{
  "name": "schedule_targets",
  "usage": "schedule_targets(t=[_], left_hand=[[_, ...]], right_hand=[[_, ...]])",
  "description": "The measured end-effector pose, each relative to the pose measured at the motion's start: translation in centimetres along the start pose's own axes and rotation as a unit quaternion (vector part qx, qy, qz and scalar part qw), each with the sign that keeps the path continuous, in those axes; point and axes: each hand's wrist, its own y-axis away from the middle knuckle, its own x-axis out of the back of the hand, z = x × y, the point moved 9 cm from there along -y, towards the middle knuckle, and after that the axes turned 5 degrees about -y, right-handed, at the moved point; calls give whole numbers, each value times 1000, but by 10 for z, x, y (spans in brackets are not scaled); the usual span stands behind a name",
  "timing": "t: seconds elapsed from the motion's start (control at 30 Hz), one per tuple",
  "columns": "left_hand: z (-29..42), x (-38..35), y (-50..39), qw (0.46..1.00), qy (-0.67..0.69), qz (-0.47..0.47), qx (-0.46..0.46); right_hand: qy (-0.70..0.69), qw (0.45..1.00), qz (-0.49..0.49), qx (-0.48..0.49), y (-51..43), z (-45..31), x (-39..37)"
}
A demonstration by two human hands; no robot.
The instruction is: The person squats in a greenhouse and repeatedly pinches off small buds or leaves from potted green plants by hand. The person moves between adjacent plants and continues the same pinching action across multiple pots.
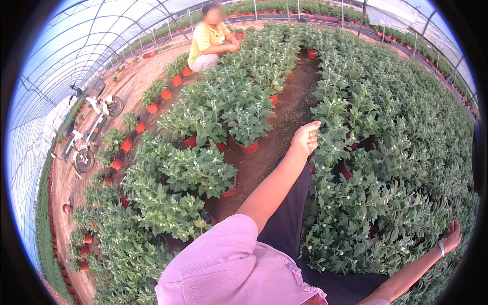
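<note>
My left hand [306, 138] is raised over the edge of the dirt aisle, its fingers curled together beside a budding potted chrysanthemum [332, 131]; whether something small is pinched in it cannot be told. Far to the right, my right hand [453, 235], with a band at the wrist, reaches out over the dense green foliage [411, 213], fingers extended and seemingly holding nothing. Small pale buds dot the plants about both hands. Across the aisle, another bushy plant stands in a red plastic pot [248, 146].
A person in a yellow top [207, 42] crouches among pots at the upper left. A white two-wheeler [89, 129] stands on the dirt path. The narrow aisle [295, 91] runs between plant rows under a greenhouse frame. My dark-trousered leg [288, 213] is in the aisle.
</note>
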Motion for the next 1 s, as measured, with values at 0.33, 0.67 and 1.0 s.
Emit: schedule_targets(t=[0.33,0.67,1.0], left_hand=[[-25,-11,-11,998,19,-14,50],[-30,-5,-5,998,28,4,63],[-51,-27,-7,994,-8,-57,90]], right_hand=[[-57,997,12,43,21,-14,27],[-15,988,-2,154,35,-49,7],[2,971,-156,181,165,-107,-125]])
